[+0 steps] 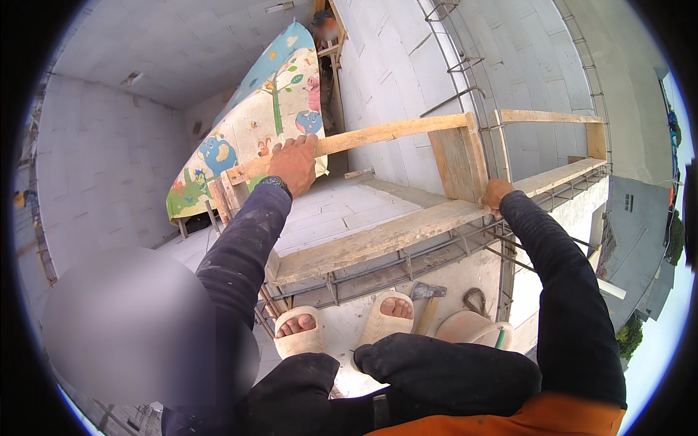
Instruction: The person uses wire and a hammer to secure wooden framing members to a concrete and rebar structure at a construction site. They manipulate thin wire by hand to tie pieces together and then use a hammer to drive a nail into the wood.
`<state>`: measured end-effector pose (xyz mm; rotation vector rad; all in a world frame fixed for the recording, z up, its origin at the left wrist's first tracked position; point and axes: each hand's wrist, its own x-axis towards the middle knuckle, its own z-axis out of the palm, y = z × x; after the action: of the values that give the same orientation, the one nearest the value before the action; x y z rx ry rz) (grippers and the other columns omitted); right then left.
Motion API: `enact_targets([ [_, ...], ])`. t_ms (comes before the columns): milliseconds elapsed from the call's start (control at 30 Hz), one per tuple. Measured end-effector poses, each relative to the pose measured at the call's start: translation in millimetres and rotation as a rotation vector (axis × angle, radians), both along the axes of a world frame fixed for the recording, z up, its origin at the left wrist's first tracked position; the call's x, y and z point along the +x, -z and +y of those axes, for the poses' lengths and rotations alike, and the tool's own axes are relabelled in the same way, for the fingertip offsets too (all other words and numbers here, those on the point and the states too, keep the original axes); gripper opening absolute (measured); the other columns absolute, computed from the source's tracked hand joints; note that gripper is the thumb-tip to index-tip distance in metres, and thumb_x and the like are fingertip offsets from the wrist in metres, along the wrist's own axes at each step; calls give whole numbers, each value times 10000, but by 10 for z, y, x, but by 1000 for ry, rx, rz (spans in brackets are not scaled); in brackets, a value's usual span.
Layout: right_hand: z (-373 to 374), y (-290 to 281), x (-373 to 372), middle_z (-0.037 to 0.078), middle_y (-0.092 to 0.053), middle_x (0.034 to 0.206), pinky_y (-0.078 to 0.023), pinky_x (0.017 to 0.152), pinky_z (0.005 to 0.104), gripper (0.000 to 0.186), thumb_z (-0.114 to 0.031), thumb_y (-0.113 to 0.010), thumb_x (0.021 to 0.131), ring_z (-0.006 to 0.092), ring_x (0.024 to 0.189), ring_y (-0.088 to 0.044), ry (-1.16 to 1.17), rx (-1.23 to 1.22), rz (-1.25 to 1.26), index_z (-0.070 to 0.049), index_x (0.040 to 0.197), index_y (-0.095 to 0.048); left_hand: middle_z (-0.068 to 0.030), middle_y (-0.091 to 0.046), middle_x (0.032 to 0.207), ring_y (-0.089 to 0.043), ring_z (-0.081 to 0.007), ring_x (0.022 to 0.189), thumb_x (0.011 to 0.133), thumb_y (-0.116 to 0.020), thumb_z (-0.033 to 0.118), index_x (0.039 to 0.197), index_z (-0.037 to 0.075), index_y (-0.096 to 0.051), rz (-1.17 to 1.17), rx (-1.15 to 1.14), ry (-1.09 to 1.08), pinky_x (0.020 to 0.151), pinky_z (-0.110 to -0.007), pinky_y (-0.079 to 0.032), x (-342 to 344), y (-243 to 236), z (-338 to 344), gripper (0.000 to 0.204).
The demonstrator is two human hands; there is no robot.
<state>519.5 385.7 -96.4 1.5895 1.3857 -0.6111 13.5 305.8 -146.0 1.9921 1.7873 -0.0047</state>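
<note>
Gripping the wooden batten (396, 131), upper centre, near its left end: left hand (293, 166) curled over the top, likely to steady it. Right hand (496, 195), right of centre, has fingers bent at the foot of the upright board (452, 166), perhaps bracing that corner; can't tell what they clamp. Hammer (427, 291) lies lower centre, probably parked within reach.

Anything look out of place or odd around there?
Two things. A cartoon-printed sheet behind the left hand looks odd among plain block walls. A hatchet-like tool lies loose beside the right sandal, where a foot might knock it. I see no spill.
</note>
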Motion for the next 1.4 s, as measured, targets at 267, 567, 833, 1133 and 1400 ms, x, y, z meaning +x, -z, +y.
enact_targets([
  [267,-52,244,189,165,-784,797,-615,821,419,371,-342,-810,900,292,807,-789,-172,174,30,28,868,-787,-157,-659,1293,-636,-370,1240,919,-632,114,1375,50,-526,44,4,11,1072,-578,-482,-82,-13,-9,472],
  [567,59,214,91,155,-744,679,-604,766,429,422,-387,-756,916,276,715,-777,-57,14,-8,-9,731,-787,-217,-662,1282,-638,-436,1190,941,-682,137,1379,28,-501,-1,5,8,996,-544,-507,-122,131,15,487],
  [833,4,115,0,154,-760,702,-613,610,383,391,-319,-791,944,250,608,-759,-67,27,-10,61,857,-770,-238,-649,1316,-634,-441,1212,947,-672,135,1390,22,-503,-22,15,16,1035,-541,-496,-149,169,13,487],
  [1133,92,229,92,148,-779,768,-609,725,417,348,-336,-795,900,267,737,-784,-60,-2,-32,11,874,-802,-240,-651,1318,-632,-447,1208,921,-663,126,1389,9,-512,-18,-3,0,1038,-548,-494,-87,98,28,506],
  [1400,11,136,-4,210,-765,1208,-575,998,449,433,-333,-825,864,352,1153,-737,-113,58,-70,-15,1155,-787,-222,-660,1275,-629,-441,1207,921,-664,124,1366,20,-527,-10,87,5,1016,-544,-498,-75,149,-17,477],
])
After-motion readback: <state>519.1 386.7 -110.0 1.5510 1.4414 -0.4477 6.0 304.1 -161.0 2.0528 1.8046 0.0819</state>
